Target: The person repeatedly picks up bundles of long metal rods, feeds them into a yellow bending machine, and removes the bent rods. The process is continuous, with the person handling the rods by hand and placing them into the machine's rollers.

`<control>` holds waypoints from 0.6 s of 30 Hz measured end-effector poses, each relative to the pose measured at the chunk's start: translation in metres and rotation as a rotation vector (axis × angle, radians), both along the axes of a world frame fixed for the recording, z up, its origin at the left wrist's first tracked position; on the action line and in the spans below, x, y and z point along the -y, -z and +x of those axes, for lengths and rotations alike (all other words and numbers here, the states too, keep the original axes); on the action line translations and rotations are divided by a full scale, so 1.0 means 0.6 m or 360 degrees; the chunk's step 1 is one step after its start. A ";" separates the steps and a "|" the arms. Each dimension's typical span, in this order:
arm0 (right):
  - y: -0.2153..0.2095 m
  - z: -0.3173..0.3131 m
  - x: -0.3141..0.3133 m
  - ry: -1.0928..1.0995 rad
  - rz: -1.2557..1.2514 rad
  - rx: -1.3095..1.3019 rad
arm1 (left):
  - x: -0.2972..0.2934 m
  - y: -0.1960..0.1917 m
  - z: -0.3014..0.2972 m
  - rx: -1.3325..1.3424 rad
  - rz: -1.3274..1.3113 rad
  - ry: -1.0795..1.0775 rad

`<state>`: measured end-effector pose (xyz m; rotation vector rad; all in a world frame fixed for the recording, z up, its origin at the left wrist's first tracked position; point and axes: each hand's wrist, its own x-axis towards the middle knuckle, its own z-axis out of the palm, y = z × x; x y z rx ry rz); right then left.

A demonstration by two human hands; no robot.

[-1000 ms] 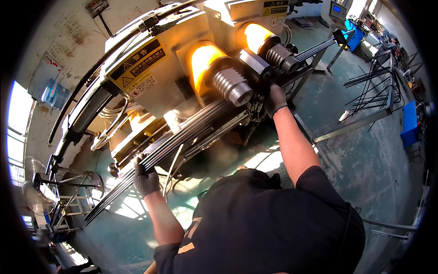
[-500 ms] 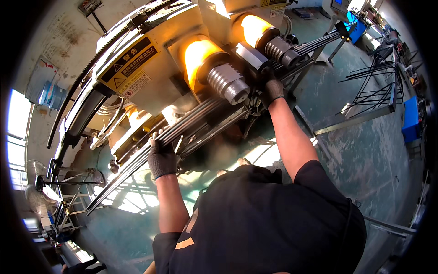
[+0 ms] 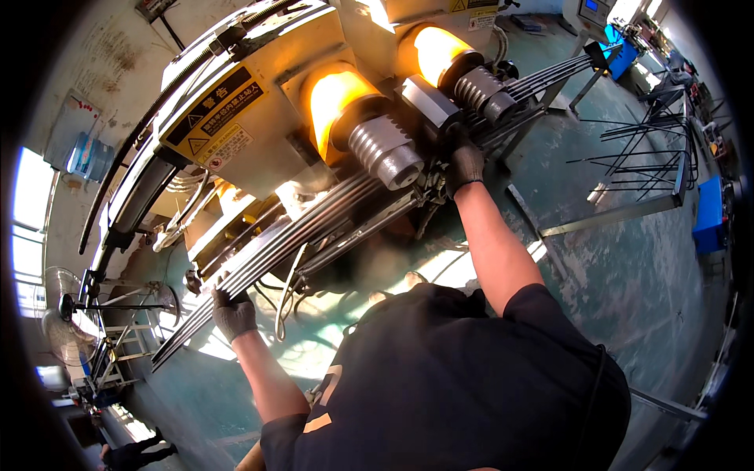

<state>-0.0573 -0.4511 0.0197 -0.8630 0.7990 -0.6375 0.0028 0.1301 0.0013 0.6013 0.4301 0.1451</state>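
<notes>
A bundle of long dark steel bars (image 3: 314,228) runs diagonally across a big yellow bending machine (image 3: 259,118), from lower left to upper right. My left hand (image 3: 233,312), in a dark glove, grips the bundle's lower left stretch. My right hand (image 3: 465,163), also gloved, rests on the bars between two ribbed grey rollers, one at the middle (image 3: 386,149) and one farther right (image 3: 479,90). Whether the right fingers close round the bars is hidden.
Bent steel frames (image 3: 636,149) lie on the green floor at right, beside blue bins (image 3: 711,216). A standing fan (image 3: 63,310) and metal racks stand at the far left. Another person's legs (image 3: 137,454) show at the lower left edge.
My left hand slid up the bundle and has now come back down toward its lower left end. My right hand stayed by the rollers.
</notes>
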 end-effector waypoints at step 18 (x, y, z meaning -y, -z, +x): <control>0.136 -0.138 0.007 -0.0062 0.0149 0.0254 | 0.158 -0.039 -0.028 0.0123 -0.0115 0.0011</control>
